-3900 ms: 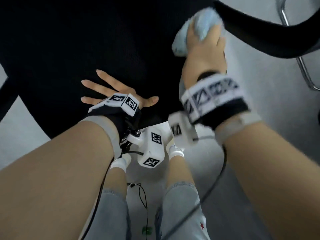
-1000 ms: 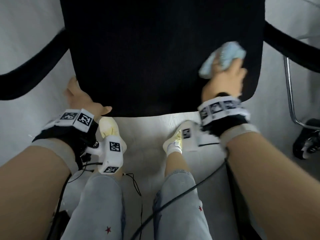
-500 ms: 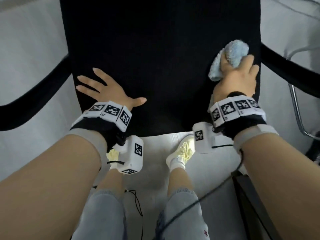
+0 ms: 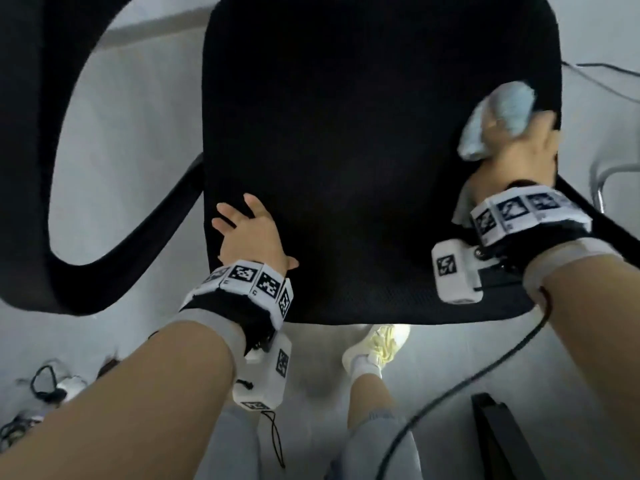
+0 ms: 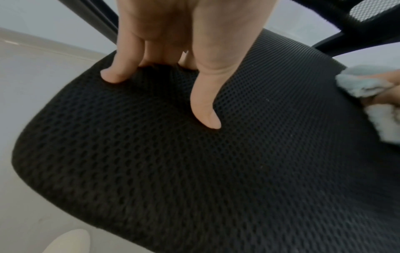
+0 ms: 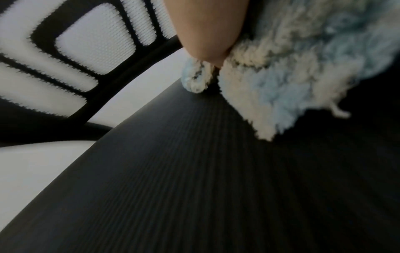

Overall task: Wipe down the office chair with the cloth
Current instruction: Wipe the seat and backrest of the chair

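The office chair's black mesh seat fills the head view, and its weave shows close up in the left wrist view. My left hand rests on the seat's left side, fingers spread, with fingertips and thumb pressing the mesh. My right hand grips a fluffy light-blue cloth bunched against the seat's far right edge. The cloth hangs from my thumb in the right wrist view, which is blurred. It also appears at the right edge of the left wrist view.
A black armrest curves on the left, and another armrest passes under my right wrist. The mesh backrest rises behind the seat. Cables lie on the pale floor at left. A metal chair leg stands at right.
My right hand has carried the cloth toward the seat's far right edge. My left hand stays pressed on the seat's left side. The view has shifted, showing more of the left armrest.
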A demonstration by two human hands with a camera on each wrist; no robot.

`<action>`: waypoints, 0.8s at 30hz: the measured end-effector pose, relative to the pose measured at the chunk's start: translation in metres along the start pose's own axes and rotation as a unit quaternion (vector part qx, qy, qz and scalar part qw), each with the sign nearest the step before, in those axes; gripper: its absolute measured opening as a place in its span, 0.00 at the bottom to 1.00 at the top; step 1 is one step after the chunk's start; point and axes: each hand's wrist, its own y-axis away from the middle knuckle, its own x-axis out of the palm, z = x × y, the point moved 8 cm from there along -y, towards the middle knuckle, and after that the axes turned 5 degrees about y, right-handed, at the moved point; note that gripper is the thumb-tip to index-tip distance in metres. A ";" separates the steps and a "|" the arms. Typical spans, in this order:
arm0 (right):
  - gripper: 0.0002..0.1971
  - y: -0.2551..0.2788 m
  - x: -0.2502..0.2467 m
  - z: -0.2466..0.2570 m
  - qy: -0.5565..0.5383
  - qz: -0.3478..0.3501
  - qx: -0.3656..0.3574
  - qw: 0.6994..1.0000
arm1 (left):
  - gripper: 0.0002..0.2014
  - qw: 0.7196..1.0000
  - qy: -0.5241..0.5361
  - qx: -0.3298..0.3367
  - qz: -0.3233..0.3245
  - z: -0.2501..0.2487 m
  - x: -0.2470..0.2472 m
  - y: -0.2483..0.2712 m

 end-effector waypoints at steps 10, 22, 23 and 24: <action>0.29 0.046 0.028 0.158 0.048 0.074 -0.199 0.976 | 0.59 0.999 -0.003 0.036 0.014 0.005 0.001 0.000; 0.31 0.068 0.036 0.167 0.096 0.070 -0.161 0.980 | 0.57 0.998 0.016 0.057 -0.017 0.016 0.003 0.003; 0.29 0.076 0.040 0.167 0.098 0.068 -0.168 0.979 | 0.56 0.998 0.017 0.058 -0.018 0.017 0.003 0.004; 0.28 0.078 0.043 0.167 0.107 0.061 -0.174 0.977 | 0.56 0.998 0.018 0.062 -0.019 0.019 0.004 0.004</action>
